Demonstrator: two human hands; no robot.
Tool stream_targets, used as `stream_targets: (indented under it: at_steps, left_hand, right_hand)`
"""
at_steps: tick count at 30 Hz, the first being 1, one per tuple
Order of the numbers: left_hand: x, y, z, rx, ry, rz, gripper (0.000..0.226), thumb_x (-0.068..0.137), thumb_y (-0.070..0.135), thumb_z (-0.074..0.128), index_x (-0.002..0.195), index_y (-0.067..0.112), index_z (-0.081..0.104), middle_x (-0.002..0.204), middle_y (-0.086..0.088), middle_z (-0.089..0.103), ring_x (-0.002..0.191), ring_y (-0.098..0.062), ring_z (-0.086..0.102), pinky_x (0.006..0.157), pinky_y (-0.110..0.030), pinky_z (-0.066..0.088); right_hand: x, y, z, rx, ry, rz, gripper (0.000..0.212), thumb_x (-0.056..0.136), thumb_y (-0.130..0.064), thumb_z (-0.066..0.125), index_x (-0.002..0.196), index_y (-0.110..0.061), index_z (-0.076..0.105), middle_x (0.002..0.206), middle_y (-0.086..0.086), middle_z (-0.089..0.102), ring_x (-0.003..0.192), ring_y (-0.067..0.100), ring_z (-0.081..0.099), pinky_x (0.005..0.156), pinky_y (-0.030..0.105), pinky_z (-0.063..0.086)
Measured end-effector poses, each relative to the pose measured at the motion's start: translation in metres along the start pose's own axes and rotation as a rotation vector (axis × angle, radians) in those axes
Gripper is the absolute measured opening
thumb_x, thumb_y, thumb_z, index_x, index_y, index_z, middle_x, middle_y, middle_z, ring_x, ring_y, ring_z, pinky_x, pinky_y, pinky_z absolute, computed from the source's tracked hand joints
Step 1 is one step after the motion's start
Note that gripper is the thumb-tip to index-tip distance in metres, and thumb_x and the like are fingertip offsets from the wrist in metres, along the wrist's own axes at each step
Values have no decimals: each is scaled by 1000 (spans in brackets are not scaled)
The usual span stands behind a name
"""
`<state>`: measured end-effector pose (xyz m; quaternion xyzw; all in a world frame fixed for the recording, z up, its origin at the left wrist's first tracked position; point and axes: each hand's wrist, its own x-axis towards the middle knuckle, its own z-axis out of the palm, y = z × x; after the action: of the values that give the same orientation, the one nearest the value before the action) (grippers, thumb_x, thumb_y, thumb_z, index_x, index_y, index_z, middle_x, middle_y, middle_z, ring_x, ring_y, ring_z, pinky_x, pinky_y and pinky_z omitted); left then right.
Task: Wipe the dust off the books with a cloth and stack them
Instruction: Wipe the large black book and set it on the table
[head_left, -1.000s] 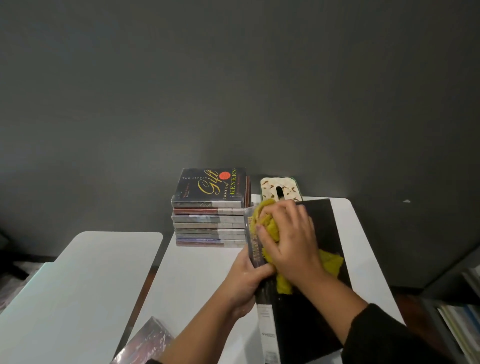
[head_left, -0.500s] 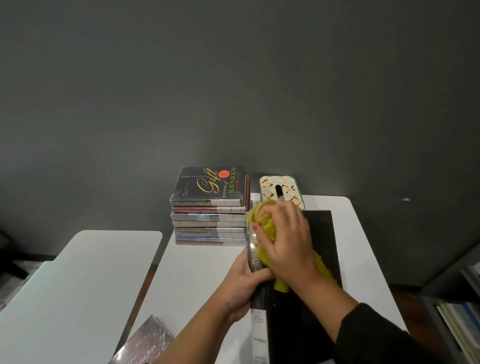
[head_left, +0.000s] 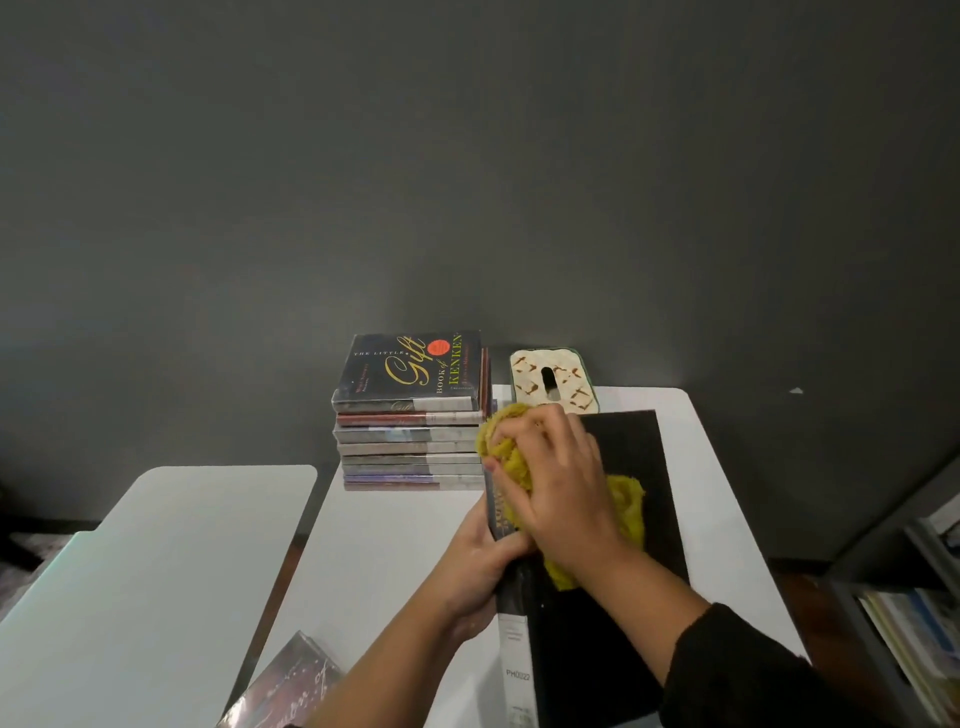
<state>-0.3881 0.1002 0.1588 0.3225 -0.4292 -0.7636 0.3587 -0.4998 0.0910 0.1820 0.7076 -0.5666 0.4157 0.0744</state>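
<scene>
The right hand (head_left: 558, 488) clutches a bunched mustard-yellow fuzzy cloth (head_left: 626, 506) against the large black hardcover book (head_left: 631, 447); the left hand (head_left: 478, 566), at eight o'clock, grips its spine.

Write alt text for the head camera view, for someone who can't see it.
A right hand presses a yellow cloth on a large black book while the left hand grips its spine. Behind stands a stack of books on the white table.

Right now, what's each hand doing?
Left hand: grips the black book at its spine.
Right hand: holds the yellow cloth, pressing it on the cover.
</scene>
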Motion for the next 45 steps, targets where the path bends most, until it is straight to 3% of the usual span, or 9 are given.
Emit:
stream_targets:
  at_steps: [3, 8, 11, 16, 22, 27, 31, 39, 45]
  left_hand:
    - [-1, 4, -5, 73, -43, -34, 55, 73, 1, 66, 124, 9, 49, 106, -17, 68, 97, -29, 66, 80, -37, 56]
    - [-8, -2, -8, 81, 9, -63, 50, 75, 14, 73, 121, 14, 53, 111, -16, 67, 104, -32, 65, 85, -41, 55]
    - [-3, 3, -1, 0, 106, -13, 39, 81, 24, 72, 116, 12, 59, 107, -17, 70, 98, -31, 68, 85, -43, 56]
    - [5, 19, 0, -108, 200, 29, 24, 91, 26, 55, 108, 13, 65, 90, -11, 74, 76, -21, 72, 63, -34, 60]
    - [5, 27, -2, -149, 219, 56, 20, 93, 25, 54, 108, 17, 61, 91, -7, 75, 81, -22, 73, 68, -38, 60]
    - [14, 33, 2, -247, 277, 107, 40, 80, 29, 63, 114, 8, 59, 86, -11, 72, 70, -21, 71, 63, -32, 59]
    - [18, 36, -2, -289, 287, 133, 54, 75, 36, 65, 121, 10, 56, 96, -14, 66, 75, -23, 67, 68, -35, 56]
    - [17, 45, -12, -292, 331, 148, 19, 93, 33, 53, 106, 23, 62, 87, -1, 75, 74, -19, 73, 56, -34, 59]
    - [20, 41, -4, -392, 316, 210, 20, 92, 25, 51, 107, 18, 62, 95, -8, 74, 80, -22, 72, 66, -36, 60]
  right_hand:
    - [11, 25, -6, -12, 51, 40, 19, 88, -39, 47, 100, -24, 48, 99, 5, 53, 90, 20, 50, 76, 31, 41]
    - [20, 73, -14, -36, 205, 564, 27, 91, -31, 54, 108, -10, 53, 111, 12, 49, 100, 28, 50, 79, 33, 40]
    - [6, 48, -5, -5, 177, 442, 27, 90, -36, 52, 104, -13, 53, 108, 9, 50, 97, 26, 50, 78, 37, 44]
    - [-20, 12, 8, -25, 94, 223, 28, 87, -40, 43, 100, -17, 53, 100, 6, 53, 90, 22, 52, 72, 34, 46]
    - [10, 52, -8, -82, 128, 555, 27, 91, -29, 54, 111, -11, 53, 112, 13, 51, 101, 30, 49, 80, 36, 40]
    - [-18, -16, 10, -134, 68, 210, 22, 84, -38, 44, 99, -22, 48, 98, 9, 56, 83, 27, 54, 66, 38, 47]
    - [-45, -30, 10, -140, 1, 3, 22, 85, -37, 45, 104, -25, 46, 96, 3, 56, 81, 19, 51, 70, 30, 43]
    - [-28, 33, -5, -136, 122, 343, 30, 86, -42, 37, 103, -19, 46, 100, 13, 58, 85, 29, 57, 68, 34, 48]
    - [-61, -31, 12, -217, -31, -80, 26, 80, -40, 43, 102, -27, 46, 96, 2, 55, 83, 17, 45, 72, 30, 48]
